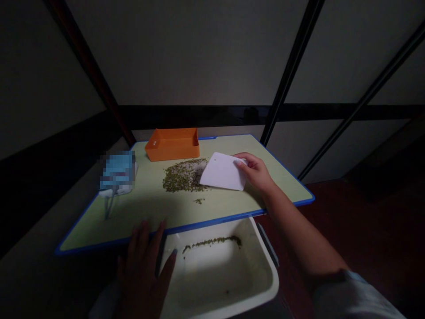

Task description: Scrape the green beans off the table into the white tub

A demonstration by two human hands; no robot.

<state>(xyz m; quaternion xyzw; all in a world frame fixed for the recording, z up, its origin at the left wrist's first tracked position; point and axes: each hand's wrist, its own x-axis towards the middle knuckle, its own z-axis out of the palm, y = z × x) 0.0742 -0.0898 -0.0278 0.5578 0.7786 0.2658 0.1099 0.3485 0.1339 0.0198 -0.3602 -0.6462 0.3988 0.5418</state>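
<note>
At nine o'clock on the pale green board (149, 212), with its glossy blue rim, lies a packet (117, 170), too blurred to read, with a thin pair of tweezers (109, 204) angling out from under it toward the near edge. At twelve o'clock, by the far rim, sits a shallow rectangular orange plastic tray (172, 145). Near the board's centre lies a rough, grainy heap of small green mung beans (183, 176), with a few strays just below it. The left hand (142, 270) sits at seven o'clock, its fingers (143, 235) spread wide, their tips at the board's near blue edge and holding nothing. Below that edge, at six o'clock, is a smooth white plastic basin (270, 283) with a thin curved line of beans (212, 241) along its inner wall. At three o'clock, the right hand (255, 173) grips a thin, flat white plastic scraper (222, 172) between narrowly closed fingers at its right edge. The scraper's long axis runs roughly from nine to three o'clock, its free edge pointing left and touching the heap, while the hand stays near the board's right rim.
</note>
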